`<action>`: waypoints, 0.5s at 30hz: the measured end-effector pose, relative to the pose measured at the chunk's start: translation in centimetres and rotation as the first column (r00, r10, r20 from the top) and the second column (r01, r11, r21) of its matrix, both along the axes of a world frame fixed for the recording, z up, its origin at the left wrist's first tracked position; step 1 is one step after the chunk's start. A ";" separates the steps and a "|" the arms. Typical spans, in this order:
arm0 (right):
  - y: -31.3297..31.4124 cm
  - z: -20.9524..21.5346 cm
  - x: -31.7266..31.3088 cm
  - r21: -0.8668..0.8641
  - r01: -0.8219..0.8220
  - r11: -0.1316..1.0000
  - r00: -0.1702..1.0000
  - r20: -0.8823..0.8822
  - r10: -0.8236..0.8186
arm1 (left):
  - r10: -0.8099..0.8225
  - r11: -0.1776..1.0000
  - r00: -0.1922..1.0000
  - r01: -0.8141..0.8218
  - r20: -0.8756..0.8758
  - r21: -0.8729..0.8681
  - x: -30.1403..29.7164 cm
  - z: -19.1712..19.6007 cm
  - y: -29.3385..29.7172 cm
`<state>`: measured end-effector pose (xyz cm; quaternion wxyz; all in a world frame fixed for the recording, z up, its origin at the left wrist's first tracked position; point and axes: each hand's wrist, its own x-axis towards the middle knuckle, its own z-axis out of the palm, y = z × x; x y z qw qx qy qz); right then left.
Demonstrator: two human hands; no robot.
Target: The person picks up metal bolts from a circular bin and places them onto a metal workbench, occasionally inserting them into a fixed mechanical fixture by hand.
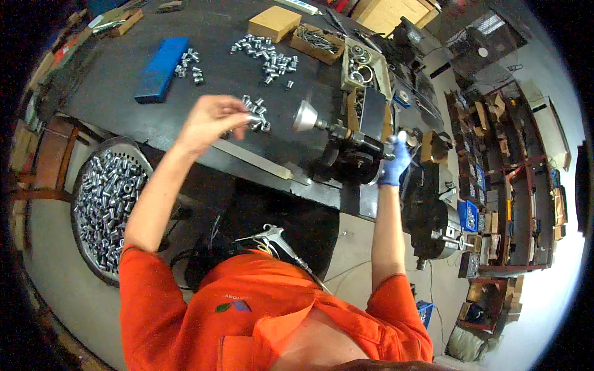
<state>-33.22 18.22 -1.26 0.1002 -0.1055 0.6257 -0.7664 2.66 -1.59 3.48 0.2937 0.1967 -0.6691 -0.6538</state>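
The desk [204,49] is black. On it lie shiny silver metal sleeves [263,52], a blue flat block [161,68] and a tan cardboard box [274,23]. The right hand [396,162] wears a blue glove. The shirt [260,315] is bright orange.

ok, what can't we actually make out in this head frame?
- Head view: whether the left hand pinches one of the small metal parts; its fingers cover the spot.
- What the gloved right hand presses on the machine; the glove hides it.
- Contents of the far shelves: too small, bent by the fisheye rim.
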 end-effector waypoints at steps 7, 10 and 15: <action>4.0 7.7 4.9 -0.385 -0.177 0.906 0.984 -0.096 0.152 | 0.541 0.841 0.709 -0.454 0.452 -0.294 20.2 -1.2 0.9; 7.3 6.2 7.1 -0.381 -0.213 0.900 0.976 -0.125 0.178 | 0.775 0.598 0.354 -0.145 0.523 -0.788 23.8 -2.2 1.4; 8.9 -0.7 6.9 -0.301 -0.123 0.946 0.971 0.162 0.178 | 0.538 0.732 0.761 -0.207 0.364 -0.649 14.3 -4.2 -0.6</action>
